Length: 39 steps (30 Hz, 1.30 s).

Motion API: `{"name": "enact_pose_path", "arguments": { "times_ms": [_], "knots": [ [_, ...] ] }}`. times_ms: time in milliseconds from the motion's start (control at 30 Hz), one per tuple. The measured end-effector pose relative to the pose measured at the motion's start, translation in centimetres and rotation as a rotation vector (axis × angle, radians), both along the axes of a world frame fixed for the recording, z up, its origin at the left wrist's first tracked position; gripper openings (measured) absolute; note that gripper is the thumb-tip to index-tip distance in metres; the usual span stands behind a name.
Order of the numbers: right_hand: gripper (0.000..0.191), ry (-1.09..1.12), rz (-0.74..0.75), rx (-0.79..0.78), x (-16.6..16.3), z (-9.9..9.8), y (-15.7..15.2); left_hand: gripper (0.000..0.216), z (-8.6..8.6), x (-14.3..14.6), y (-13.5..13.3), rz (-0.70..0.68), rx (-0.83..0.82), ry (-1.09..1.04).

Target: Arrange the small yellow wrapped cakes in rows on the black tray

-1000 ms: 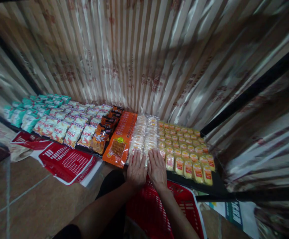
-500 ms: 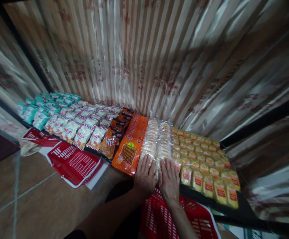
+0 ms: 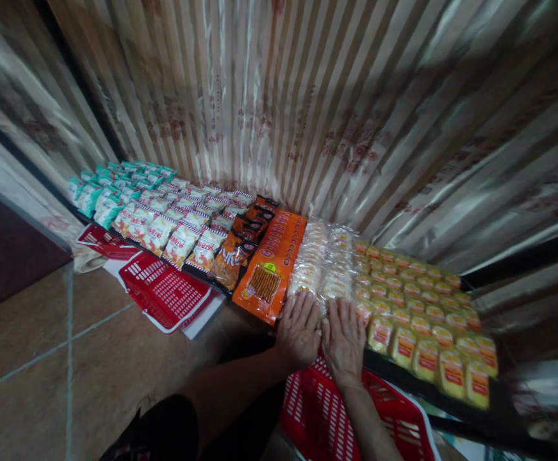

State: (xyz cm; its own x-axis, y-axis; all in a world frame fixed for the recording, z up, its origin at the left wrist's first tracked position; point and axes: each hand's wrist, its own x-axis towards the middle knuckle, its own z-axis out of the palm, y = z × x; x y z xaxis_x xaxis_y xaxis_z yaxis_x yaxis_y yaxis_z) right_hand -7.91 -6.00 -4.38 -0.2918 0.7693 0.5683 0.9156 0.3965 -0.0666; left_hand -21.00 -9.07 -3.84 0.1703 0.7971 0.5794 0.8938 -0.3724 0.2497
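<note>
Both palms lie flat on the front ends of two rows of clear-wrapped white snack packs (image 3: 337, 264). My left hand (image 3: 300, 329) is spread over the left row, close to a flat orange snack bag (image 3: 271, 269) with brown sticks pictured on it. Over the right row rests my right hand (image 3: 344, 339), fingers stretched forward. Beside it on the right stand several rows of small yellow-wrapped packs (image 3: 426, 358) with red and orange labels. Neither hand grips anything. The fronts of the white packs are hidden under my fingers.
Brown-orange bags (image 3: 230, 256), white striped-edge bags (image 3: 180, 243) and teal packets (image 3: 108, 205) fill the black shelf (image 3: 494, 406) leftward. Red baskets (image 3: 163, 291) sit below its front edge, one red basket (image 3: 324, 410) under my arms. Striped curtain (image 3: 279, 109) hangs behind.
The whole scene has shifted right and slightly up on the left side as my head turned. My hands stay flat on the white packs, fingers a little closer to their front edge.
</note>
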Motion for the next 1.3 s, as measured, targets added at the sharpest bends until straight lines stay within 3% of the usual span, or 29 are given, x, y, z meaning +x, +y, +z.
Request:
{"name": "enact_pose_path", "arguments": {
  "times_ms": [333,600,800,1100,1300],
  "knots": [
    [0.054,0.008,-0.025,-0.026,-0.6,0.1,0.0,0.058,0.1,-0.6,0.0,-0.018,-0.005,0.008],
    [0.055,0.013,-0.025,0.026,-0.8,-0.3,0.8,0.057,-0.3,-0.7,0.8,-0.015,0.034,0.026],
    [0.057,-0.003,-0.02,0.094,-0.7,0.3,0.5,0.058,0.4,-0.9,0.6,-0.022,0.086,-0.008],
    [0.056,0.009,-0.031,0.171,-4.4,1.8,-0.1,0.056,0.8,-2.8,0.6,0.007,0.11,-0.031],
    [0.05,0.044,-0.082,0.109,-5.4,1.6,0.1,0.052,0.4,-3.6,1.6,-0.001,0.13,-0.012]
  ]
}}
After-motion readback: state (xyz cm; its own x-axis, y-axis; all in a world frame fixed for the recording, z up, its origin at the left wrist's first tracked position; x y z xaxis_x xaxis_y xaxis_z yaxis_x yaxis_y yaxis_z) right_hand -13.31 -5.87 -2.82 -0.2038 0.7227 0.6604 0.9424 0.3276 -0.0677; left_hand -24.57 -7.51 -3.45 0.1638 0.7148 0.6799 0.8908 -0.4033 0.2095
